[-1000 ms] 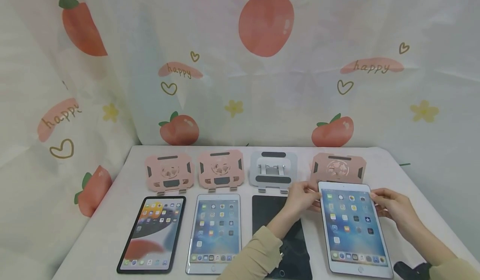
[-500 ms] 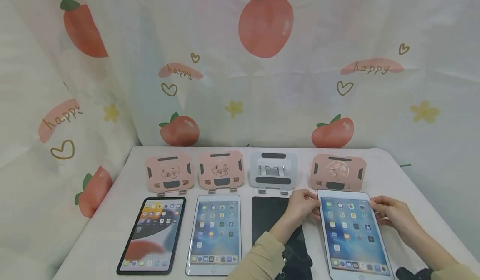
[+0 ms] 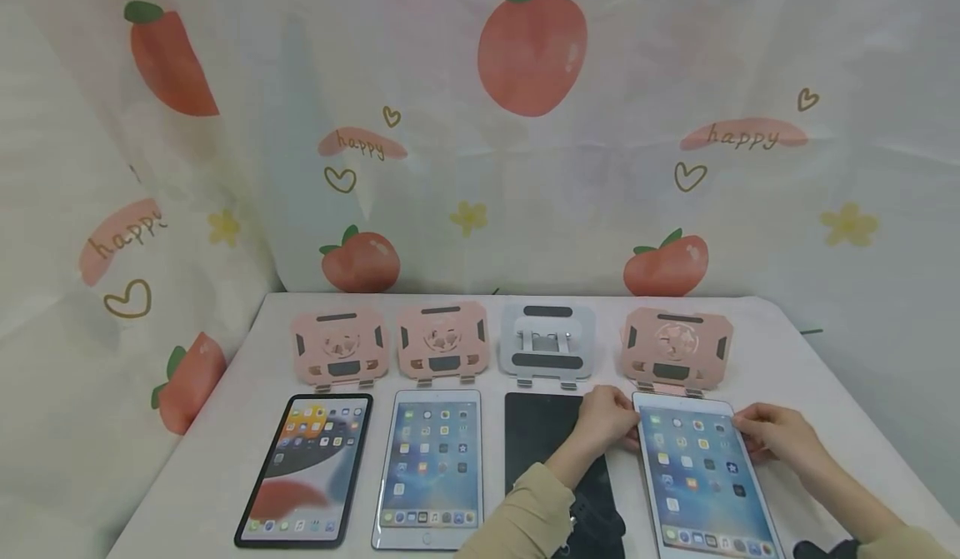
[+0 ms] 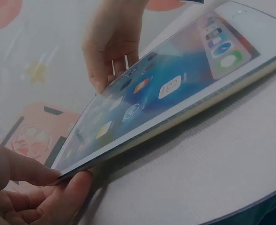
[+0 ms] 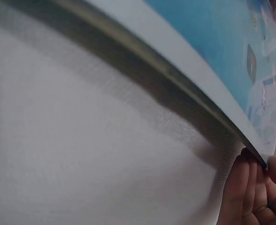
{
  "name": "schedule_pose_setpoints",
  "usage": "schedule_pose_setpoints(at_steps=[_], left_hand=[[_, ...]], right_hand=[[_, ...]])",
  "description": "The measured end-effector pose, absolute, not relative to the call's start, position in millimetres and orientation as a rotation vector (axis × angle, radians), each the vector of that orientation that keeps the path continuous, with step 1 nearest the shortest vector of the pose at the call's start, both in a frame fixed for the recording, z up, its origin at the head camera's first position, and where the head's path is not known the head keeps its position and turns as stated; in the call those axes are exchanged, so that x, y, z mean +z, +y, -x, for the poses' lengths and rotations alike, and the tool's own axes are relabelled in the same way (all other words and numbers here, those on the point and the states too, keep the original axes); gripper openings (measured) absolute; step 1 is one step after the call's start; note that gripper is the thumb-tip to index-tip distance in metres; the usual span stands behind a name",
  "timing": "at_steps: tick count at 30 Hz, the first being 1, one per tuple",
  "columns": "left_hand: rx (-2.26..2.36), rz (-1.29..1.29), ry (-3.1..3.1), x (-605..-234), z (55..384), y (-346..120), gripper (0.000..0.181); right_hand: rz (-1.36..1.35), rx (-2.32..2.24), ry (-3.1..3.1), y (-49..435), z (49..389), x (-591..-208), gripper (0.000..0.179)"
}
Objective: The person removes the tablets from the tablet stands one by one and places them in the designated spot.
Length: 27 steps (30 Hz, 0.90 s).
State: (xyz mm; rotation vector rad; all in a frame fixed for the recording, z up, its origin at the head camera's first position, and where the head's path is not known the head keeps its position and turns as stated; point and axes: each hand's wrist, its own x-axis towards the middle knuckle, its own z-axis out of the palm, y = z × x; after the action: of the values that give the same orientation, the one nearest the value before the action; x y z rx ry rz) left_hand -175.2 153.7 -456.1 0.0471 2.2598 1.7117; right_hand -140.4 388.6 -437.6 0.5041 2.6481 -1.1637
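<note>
A white-framed tablet [image 3: 705,476], its screen lit with app icons, is held between both hands in front of the rightmost pink stand. My left hand [image 3: 606,416] pinches its upper left edge, thumb on the front and fingers underneath, as the left wrist view shows. On the opposite edge my right hand [image 3: 780,434] pinches the upper right side, with fingers [image 5: 243,187] curled below the frame. The tablet's top end is raised off the white table, and a shadow runs beneath its side. Behind it stands the pink tablet stand [image 3: 677,346], its clips just past the tablet's top edge.
Two more pink stands [image 3: 341,344] and a grey-blue stand [image 3: 547,341] line the back of the table [image 3: 187,492]. In front lie a black-framed tablet [image 3: 306,467], a white tablet [image 3: 429,467] and a dark tablet [image 3: 536,434], partly under my left forearm. A patterned curtain hangs behind.
Both hands have drawn the white tablet down toward me, away from the pink stand. More of the stand's lower part and its clips now shows. The other tablets have stayed put.
</note>
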Motion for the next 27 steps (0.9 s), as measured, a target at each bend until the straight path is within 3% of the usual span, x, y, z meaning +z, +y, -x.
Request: schedule_pose_setpoints(at_steps=[8, 27], left_hand=[[1.437, -0.214, 2.542, -458, 176, 153, 0.020], [1.283, -0.338, 2.775, -457, 170, 161, 0.030]], right_hand=[[-0.483, -1.074, 2.718, 385, 139, -444, 0.033], [-0.500, -0.962, 2.748, 377, 133, -443, 0.045]])
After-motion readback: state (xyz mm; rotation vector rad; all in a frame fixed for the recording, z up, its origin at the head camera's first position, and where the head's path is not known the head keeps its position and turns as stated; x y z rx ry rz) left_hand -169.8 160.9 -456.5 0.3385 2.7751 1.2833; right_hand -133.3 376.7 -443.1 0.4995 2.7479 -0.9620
